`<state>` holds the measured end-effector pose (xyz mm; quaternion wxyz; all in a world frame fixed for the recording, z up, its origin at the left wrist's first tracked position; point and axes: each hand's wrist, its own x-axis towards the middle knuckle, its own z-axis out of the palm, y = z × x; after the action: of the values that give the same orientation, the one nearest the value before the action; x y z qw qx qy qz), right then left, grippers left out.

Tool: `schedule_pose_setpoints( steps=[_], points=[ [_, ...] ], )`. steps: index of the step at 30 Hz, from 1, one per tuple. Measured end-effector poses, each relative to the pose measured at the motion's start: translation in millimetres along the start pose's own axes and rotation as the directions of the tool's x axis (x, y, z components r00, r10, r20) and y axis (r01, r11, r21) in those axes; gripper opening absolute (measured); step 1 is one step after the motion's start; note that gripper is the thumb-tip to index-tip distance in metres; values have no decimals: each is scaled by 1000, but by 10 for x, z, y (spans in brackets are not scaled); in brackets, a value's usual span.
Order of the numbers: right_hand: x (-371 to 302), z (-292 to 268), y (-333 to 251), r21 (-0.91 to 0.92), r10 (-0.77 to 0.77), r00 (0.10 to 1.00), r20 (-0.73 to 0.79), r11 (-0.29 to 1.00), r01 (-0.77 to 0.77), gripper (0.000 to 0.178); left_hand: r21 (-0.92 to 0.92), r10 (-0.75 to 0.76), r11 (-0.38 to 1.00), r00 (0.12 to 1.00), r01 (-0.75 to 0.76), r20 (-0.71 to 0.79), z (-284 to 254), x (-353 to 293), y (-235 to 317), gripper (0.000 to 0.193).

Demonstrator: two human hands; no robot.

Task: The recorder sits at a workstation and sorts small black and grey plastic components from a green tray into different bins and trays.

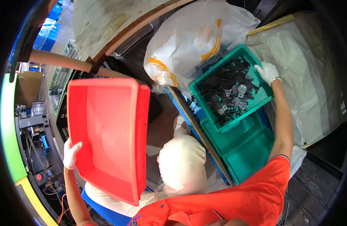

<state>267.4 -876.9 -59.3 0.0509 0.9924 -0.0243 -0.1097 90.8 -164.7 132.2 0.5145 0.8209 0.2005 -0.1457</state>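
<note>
My left hand (71, 154), in a white glove, is closed on the left rim of a large red plastic bin (107, 128). The bin is tilted on its side over my lap, and nothing shows inside it. To the right, my gloved right hand (269, 73) grips the right rim of a green bin (263, 98), its thumb over the edge. A heap of small black and grey parts (233, 92) lies in that green bin. Below it, partly covered, is another green bin (248, 150) with no parts visible in it.
A white plastic bag (196, 35) with orange print sits behind the green bins. A board with a blue edge (190, 122) runs beside my knee (183, 162). Pale sheeting (305, 71) covers the right side. Machinery (39, 139) stands at left, under a wood-rimmed tabletop (105, 22).
</note>
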Motion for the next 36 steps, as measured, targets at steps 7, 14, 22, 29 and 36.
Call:
schedule_pose_setpoints(
  steps=[7, 14, 22, 29, 36],
  points=[
    [-770, -437, 804, 137, 163, 977, -138, 980, -144, 51, 28, 25, 999, 992, -29, 127, 229, 110, 324, 34],
    [-1827, -315, 1241, 288, 341, 930, -140, 912, -291, 50, 2, -19, 1000, 967, 19, 254, 360, -97, 490, 35],
    [-2605, 156, 1441, 221, 424, 901, -96, 891, -396, 54, -74, 77, 996, 934, -54, 348, 683, -40, 885, 41],
    [-2206, 856, 1040, 166, 257, 964, 66, 950, -264, 50, -22, 69, 998, 900, -65, 431, 1288, 202, 1464, 40],
    [-2025, 888, 640, -54, 326, 945, -12, 944, -326, 38, -151, 101, 988, 918, -46, 382, 1991, 546, 1700, 34]
  ],
)
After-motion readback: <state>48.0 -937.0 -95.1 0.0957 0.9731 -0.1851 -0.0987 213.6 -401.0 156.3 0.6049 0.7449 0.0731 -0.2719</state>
